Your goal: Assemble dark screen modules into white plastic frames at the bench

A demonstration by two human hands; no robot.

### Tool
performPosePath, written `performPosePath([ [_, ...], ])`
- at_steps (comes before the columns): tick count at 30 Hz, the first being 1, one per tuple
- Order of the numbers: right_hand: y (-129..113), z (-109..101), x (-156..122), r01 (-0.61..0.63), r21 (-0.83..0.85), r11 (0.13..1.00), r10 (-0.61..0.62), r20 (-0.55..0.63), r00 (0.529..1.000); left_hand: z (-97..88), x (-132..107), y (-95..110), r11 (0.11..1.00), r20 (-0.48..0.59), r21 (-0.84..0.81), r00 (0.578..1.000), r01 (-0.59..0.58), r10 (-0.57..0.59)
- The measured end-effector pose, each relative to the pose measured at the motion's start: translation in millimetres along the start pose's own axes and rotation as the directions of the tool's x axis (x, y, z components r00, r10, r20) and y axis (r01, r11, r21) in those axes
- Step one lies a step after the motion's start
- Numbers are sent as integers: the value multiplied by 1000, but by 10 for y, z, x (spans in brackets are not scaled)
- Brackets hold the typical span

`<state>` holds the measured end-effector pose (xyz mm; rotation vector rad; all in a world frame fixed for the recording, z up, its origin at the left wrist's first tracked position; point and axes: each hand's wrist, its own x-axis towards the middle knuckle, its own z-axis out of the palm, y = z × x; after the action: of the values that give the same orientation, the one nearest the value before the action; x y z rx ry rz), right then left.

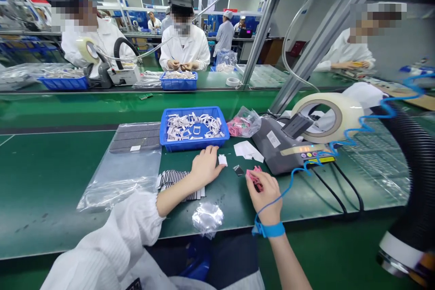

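Now, right hand [265,197] pinches a pink piece [254,179]; left hand [205,167] lies loosely open beside a white scrap [222,159].

A small crumpled bundle of pink film [254,179] is pinched in the right hand [267,195], above the green surface [44,190]. A small white rectangular piece [222,159] lies flat just beyond the fingers of the left hand [205,167]. Black-and-white striped strips [176,185] lie side by side beneath that hand's heel, toward the surface's front edge.

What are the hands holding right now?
Left hand: open, holding nothing.
Right hand: closed, holding a pink piece.
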<state>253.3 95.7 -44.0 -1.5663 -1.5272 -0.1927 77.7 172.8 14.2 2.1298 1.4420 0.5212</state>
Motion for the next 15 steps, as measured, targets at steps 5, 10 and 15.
performPosePath([
  [5,-141,108,120,69,-13,998,-65,191,979,-120,-740,87,987,-21,-116,993,-115,113],
  [10,-103,241,162,-16,-154,988,53,241,969,72,-1524,39,869,100,-492,989,-45,108],
  [15,-1,264,209,-86,-214,973,144,270,952,197,-1772,-24,798,90,-600,996,55,-1],
])
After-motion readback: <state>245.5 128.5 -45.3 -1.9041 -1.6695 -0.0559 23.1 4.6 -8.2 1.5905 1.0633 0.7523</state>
